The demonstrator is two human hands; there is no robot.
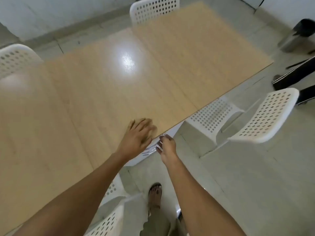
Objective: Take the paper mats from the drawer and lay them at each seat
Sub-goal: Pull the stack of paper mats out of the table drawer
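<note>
My left hand (pixel 139 134) lies flat on the light wooden table (pixel 105 86) close to its near edge, fingers spread and holding nothing. Just below that edge, my right hand (pixel 166 146) has its fingers curled around the chrome handle (pixel 150 148) of a white drawer (pixel 136 160) set under the tabletop. The drawer's inside is hidden, and no paper mats are in view.
White perforated chairs stand around the table: one at the far side (pixel 153 9), one at the left (pixel 15 58), one at the right (pixel 252 120) and one near my legs (pixel 109 222). A metal bin (pixel 300 36) and another person's leg (pixel 296 74) are at the right.
</note>
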